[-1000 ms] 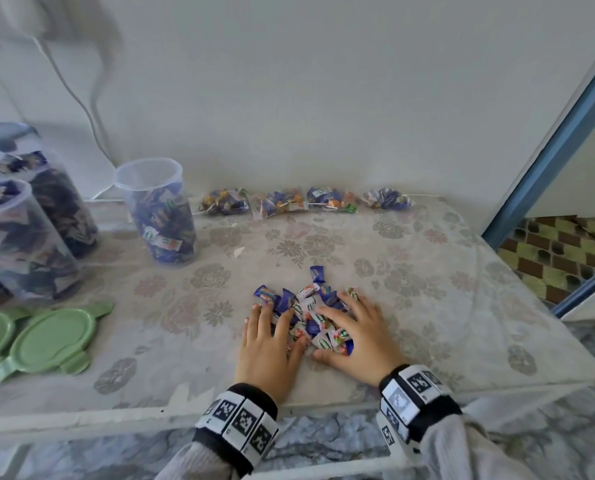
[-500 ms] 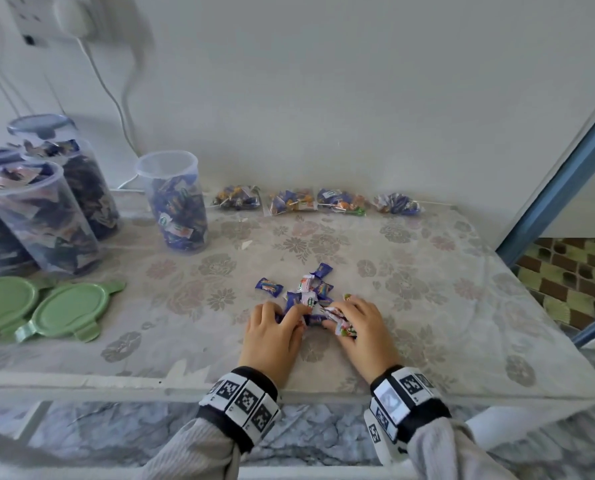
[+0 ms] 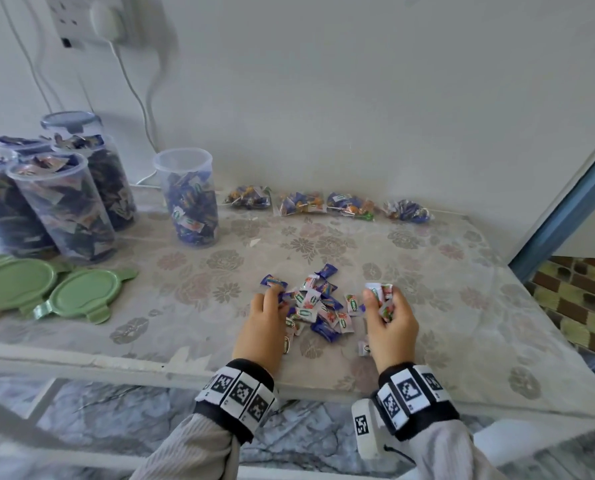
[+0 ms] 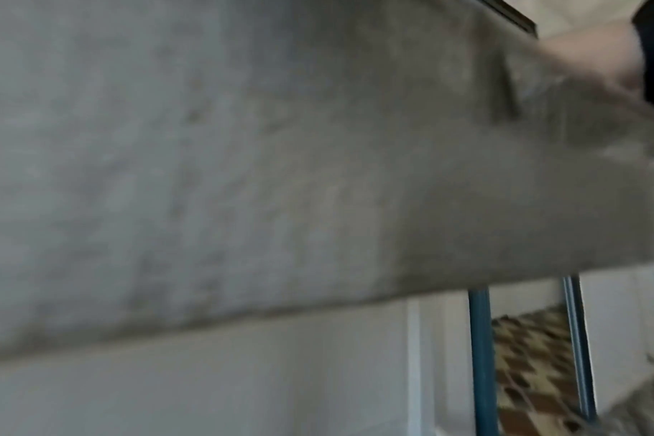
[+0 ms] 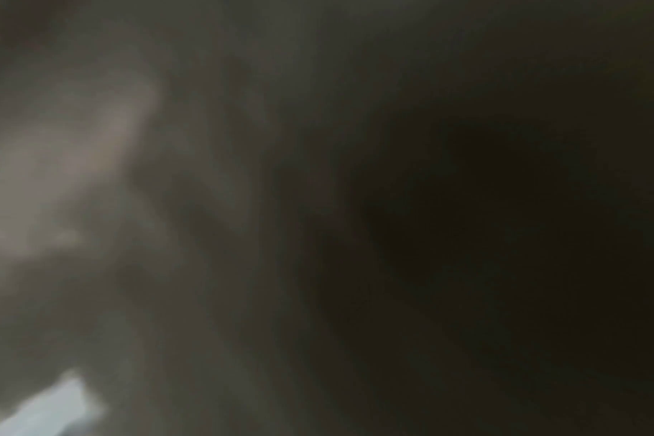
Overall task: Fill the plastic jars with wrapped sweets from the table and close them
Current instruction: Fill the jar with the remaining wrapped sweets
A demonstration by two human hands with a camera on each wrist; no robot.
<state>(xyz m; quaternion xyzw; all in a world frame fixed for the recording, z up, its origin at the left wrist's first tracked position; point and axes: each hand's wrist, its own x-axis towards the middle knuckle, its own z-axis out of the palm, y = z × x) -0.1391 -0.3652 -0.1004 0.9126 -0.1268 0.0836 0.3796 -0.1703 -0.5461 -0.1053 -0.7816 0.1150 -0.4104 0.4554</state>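
Note:
A loose pile of wrapped sweets [image 3: 318,308], blue and white, lies on the flowered table top [image 3: 462,327] near the front edge. My left hand [image 3: 273,301] sits at the pile's left edge, fingers curled down over a few sweets. My right hand [image 3: 380,301] is at the pile's right side, thumb and fingers gripping a small handful of sweets [image 3: 382,294]. An open plastic jar [image 3: 189,199], partly filled, stands at the back left of the pile. Both wrist views are blurred or dark and show no fingers.
Several full open jars [image 3: 64,206] crowd the far left, one behind them with a blue lid [image 3: 71,118]. Two green lids [image 3: 81,296] lie flat in front of them. Small bags of sweets [image 3: 301,202] line the wall. A cable [image 3: 140,109] hangs behind the jars.
My hands were pressed together raking the sweets into a heap. They have now moved apart, and the right hand has closed on a handful at the pile's right side.

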